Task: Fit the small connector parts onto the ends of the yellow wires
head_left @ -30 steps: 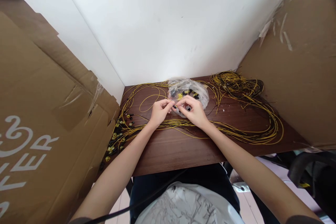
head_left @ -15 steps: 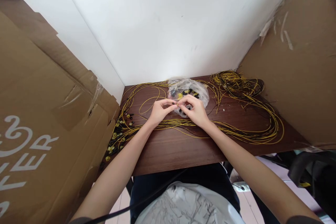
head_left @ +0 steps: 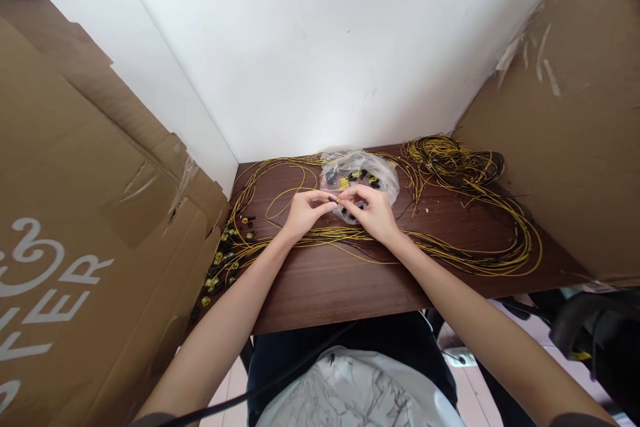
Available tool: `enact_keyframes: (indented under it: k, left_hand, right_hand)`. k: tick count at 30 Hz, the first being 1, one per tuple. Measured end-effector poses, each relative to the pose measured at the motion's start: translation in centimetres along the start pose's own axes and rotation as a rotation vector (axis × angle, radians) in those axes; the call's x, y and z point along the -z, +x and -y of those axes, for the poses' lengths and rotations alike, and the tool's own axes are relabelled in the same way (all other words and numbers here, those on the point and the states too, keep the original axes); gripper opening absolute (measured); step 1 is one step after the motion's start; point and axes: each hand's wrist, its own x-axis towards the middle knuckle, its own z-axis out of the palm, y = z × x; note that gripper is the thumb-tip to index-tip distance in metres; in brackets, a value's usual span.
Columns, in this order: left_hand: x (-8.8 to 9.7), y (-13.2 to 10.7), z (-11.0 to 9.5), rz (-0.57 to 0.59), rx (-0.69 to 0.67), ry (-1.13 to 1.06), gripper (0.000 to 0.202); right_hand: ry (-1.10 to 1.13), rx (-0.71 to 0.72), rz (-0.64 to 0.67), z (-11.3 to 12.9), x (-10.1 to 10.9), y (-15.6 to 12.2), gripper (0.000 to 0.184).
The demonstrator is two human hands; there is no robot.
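Over the middle of a dark wooden table (head_left: 350, 287), my left hand (head_left: 304, 212) and my right hand (head_left: 371, 212) meet fingertip to fingertip. Both pinch a small black and yellow connector (head_left: 336, 200) between them. Just behind my hands lies a clear plastic bag (head_left: 365, 172) with several small black and yellow parts inside. Long yellow wires (head_left: 440, 250) run under my hands across the table.
A coil of yellow wires (head_left: 453, 159) lies at the back right. Wire ends fitted with connectors (head_left: 224, 260) pile at the table's left edge. Cardboard sheets (head_left: 75, 213) lean on the left, and cardboard (head_left: 565, 140) stands on the right. A white wall is behind.
My fingertips have drawn closer together around the small connector; a yellow bit now shows between them. Hands otherwise stay in place.
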Motion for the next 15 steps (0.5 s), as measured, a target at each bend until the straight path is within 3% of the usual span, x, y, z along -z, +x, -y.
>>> enact_keyframes:
  k: [15]
  left_hand:
    - [-0.04,-0.09,0.12,-0.026,0.014,0.013,0.022]
  right_hand:
    - [0.06,-0.09,0.006,-0.36,-0.47,-0.18,0.01]
